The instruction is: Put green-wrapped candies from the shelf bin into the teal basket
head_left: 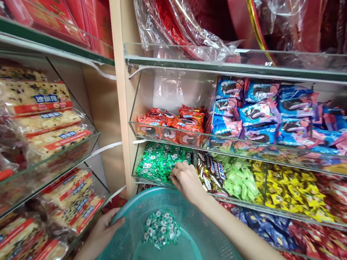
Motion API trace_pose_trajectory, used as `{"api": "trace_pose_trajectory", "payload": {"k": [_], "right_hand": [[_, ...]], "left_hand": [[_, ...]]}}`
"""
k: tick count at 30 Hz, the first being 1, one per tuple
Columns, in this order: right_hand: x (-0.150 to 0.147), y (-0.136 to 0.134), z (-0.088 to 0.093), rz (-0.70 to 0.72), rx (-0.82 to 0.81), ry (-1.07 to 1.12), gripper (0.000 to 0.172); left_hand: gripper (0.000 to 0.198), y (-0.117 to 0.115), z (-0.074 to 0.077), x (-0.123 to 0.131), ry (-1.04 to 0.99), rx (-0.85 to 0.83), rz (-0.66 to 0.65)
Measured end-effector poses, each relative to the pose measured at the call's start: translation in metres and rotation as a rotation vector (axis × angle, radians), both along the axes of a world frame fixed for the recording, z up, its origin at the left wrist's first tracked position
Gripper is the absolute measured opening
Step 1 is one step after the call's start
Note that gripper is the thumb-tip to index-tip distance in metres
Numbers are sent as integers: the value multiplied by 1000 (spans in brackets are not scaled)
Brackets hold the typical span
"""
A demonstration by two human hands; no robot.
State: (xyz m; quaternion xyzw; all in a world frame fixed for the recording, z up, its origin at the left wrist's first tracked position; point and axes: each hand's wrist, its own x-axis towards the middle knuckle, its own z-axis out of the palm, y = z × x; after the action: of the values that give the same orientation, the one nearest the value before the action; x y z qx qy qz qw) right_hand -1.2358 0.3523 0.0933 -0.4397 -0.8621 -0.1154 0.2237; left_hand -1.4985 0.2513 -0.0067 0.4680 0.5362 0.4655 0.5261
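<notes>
A teal plastic basket (119, 254) with perforated sides fills the lower middle, tilted toward me. My left hand (109, 228) grips its left rim, thumb laid over the edge. Inside, a small heap of green-and-clear wrapped candies (161, 228) rests toward the far side. Above the far rim, my right hand (188, 183) is at the front edge of a shelf compartment full of green wrapped candies (155, 161). Its fingers are curled downward and closed; whatever is between them is hidden. Brown-wrapped chocolate bars (210, 169) lie just right of that hand.
Light-green candies (239, 176) and yellow candies (291, 187) fill compartments to the right. Red packets (172, 123) and blue packets (259, 111) sit one shelf up, behind clear fronts. Packaged pastries (39, 98) stack on the left shelves. A wooden upright (122, 90) separates the units.
</notes>
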Motion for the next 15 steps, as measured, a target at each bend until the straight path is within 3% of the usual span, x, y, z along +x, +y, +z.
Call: {"api": "trace_pose_trajectory", "payload": {"k": [5, 8, 12, 15], "right_hand": [[7, -20, 11, 82, -21, 325, 18], [3, -42, 3, 157, -103, 584, 16], [-14, -53, -41, 211, -433, 716, 13], [-22, -42, -86, 49, -813, 831, 11]], "left_hand": [[47, 0, 2, 0, -1, 9, -14], [48, -1, 3, 0, -1, 4, -10], [47, -2, -2, -1, -9, -16, 1], [46, -3, -5, -1, -34, -28, -10]]}}
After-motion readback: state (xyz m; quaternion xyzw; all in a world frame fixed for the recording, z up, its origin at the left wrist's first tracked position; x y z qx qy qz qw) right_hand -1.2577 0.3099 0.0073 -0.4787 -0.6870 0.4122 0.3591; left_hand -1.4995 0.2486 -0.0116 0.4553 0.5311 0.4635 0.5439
